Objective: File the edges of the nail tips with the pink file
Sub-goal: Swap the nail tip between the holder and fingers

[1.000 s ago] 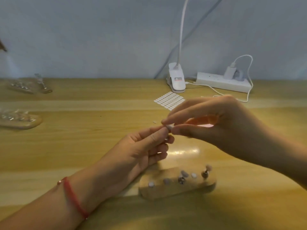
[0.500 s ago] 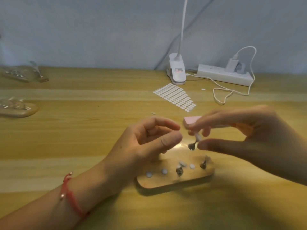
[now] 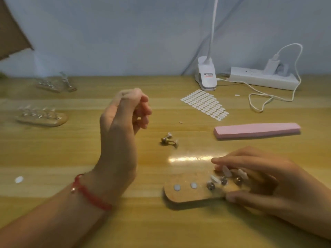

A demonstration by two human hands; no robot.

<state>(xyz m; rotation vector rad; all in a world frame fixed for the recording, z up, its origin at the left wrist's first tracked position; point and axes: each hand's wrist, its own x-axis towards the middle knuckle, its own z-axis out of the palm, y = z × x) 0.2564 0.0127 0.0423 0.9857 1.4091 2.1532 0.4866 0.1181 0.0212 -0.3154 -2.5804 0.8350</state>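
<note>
The pink file (image 3: 256, 130) lies flat on the wooden table, right of centre, with no hand on it. Two small nail tips on metal stands (image 3: 169, 140) lie on their sides mid-table. A wooden holder (image 3: 188, 193) near me carries two white pads and three more nail tips (image 3: 226, 172) on stands at its right end. My right hand (image 3: 259, 178) lies over that right end, fingers touching the tips and thumb against the holder's front edge. My left hand (image 3: 125, 113) hovers raised left of centre, fingers loosely curled, nothing visible in it.
A sheet of white adhesive dots (image 3: 204, 104), a clip lamp base (image 3: 206, 76) and a power strip (image 3: 263, 78) with a looped white cable sit at the back right. Two more holders (image 3: 41, 116) (image 3: 52, 85) with clear tips stand at the left.
The pink file has left my right hand and now lies on the table. The stand my hands held lies on the table. My right hand dropped to the holder; my left rose leftward.
</note>
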